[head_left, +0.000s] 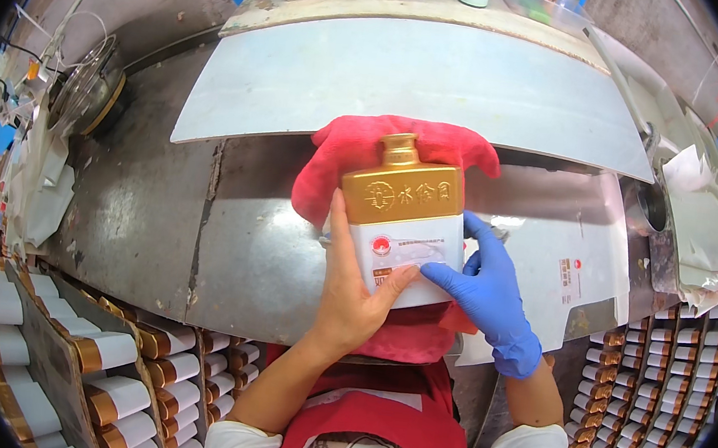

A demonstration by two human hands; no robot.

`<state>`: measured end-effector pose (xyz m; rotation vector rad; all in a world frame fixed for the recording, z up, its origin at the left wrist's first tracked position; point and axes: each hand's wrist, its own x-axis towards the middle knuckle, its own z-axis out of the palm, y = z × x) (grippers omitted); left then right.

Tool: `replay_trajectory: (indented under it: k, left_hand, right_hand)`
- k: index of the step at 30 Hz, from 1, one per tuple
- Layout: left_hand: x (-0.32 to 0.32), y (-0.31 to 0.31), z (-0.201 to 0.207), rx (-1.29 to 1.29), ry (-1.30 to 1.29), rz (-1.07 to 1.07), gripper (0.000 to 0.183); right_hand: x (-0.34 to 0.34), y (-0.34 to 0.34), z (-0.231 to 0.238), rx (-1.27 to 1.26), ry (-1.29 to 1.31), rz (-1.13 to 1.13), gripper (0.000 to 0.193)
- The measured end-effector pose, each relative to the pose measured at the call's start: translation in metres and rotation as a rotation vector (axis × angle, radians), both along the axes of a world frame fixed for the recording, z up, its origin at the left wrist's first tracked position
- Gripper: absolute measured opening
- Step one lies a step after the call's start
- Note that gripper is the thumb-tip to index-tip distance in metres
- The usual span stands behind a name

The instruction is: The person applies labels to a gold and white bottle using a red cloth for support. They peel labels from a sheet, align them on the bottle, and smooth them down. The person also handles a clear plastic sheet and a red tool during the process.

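A flat, square-shouldered bottle [407,240], gold on top and white below, is held between my two hands over a red cloth [324,177]. Raised characters mark its gold part, and a small printed decal sits on the white front. My bare left hand [350,289] grips the left side, its thumb on the lower front. Wearing a blue glove, my right hand [485,294] holds the right side, with its thumb pressed to the front near the decal. Right of the bottle, a translucent sheet [542,234] with similar printed decals lies on the metal table [127,226].
A pale board [418,81] spans the far side of the table. Crates of similar bottles [114,351] stand at lower left, and more racked bottles [658,378] at lower right. Crumpled white paper [700,225] hangs at the right; a round fan [88,95] stands at left.
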<state>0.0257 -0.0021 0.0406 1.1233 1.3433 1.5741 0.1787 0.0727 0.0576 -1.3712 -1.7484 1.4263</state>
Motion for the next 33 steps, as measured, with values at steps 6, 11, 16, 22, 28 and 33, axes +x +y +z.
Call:
replay_trajectory:
  k: [6,11,16,22,28,33]
  left_hand:
    - [-0.002,-0.001,-0.001,-0.004,-0.006,-0.077,0.097]
    - [-0.003,0.000,-0.002,0.024,-0.005,-0.101,0.100]
    - [-0.004,0.000,-0.002,0.017,-0.138,-0.150,0.104]
    - [-0.015,-0.006,-0.008,0.033,-0.161,-0.223,0.101]
    - [-0.020,-0.010,-0.023,0.087,-0.318,-0.222,0.085]
    - [-0.021,-0.010,-0.015,0.075,-0.467,-0.210,0.078]
  right_hand:
    - [0.001,-0.002,0.001,-0.059,0.071,0.022,0.071]
    - [0.002,-0.001,-0.001,-0.085,0.097,0.036,0.070]
    - [0.000,-0.006,-0.005,-0.127,0.223,0.030,0.072]
    - [0.004,-0.017,-0.015,-0.126,0.347,0.003,0.057]
    - [0.008,-0.022,-0.025,-0.097,0.379,-0.026,0.050]
    - [0.019,-0.010,-0.019,-0.213,0.314,0.029,0.051]
